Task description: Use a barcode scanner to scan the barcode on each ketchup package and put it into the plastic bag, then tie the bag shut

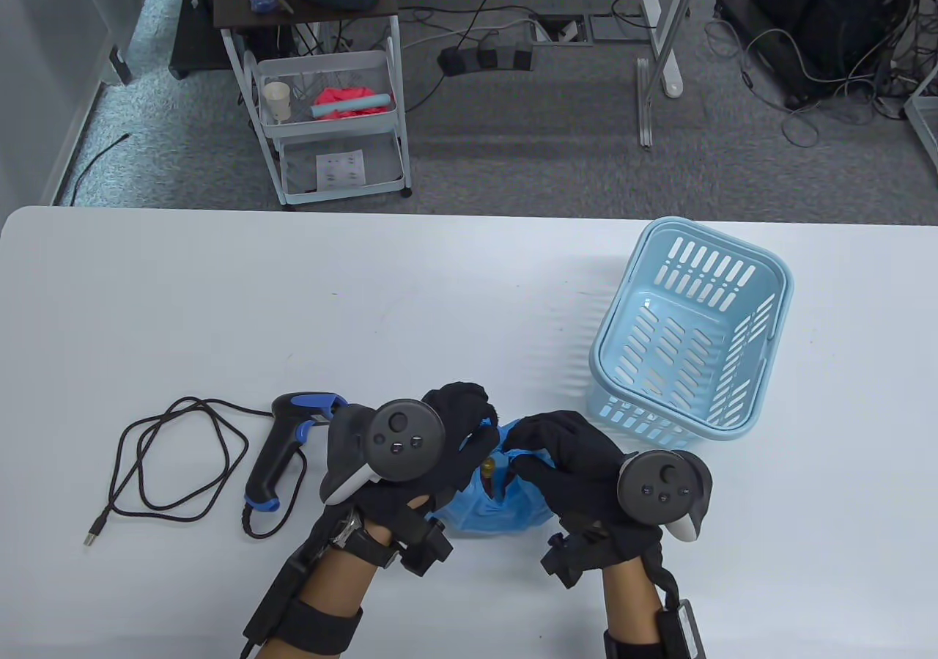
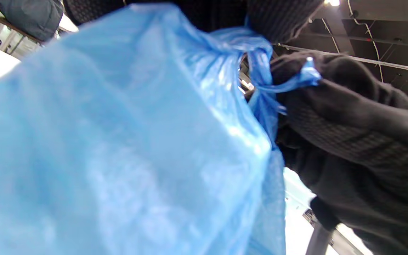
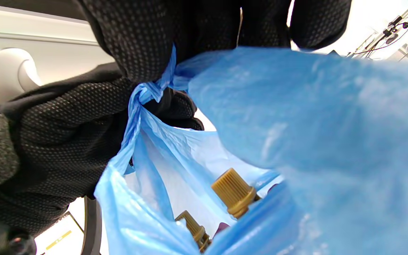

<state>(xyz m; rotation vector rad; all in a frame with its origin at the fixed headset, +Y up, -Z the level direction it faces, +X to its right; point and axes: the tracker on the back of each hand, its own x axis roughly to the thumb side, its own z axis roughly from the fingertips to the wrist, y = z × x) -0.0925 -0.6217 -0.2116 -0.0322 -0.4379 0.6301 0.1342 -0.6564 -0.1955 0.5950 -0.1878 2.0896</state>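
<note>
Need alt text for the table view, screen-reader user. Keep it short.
Two gloved hands, left hand and right hand, pinch the top of a blue plastic bag at the near edge of a white table. A black and blue barcode scanner lies to the left with its cable, and a pale blue basket stands to the right.

ketchup packages mostly hidden inside plastic bag, barcodes unseen
</note>
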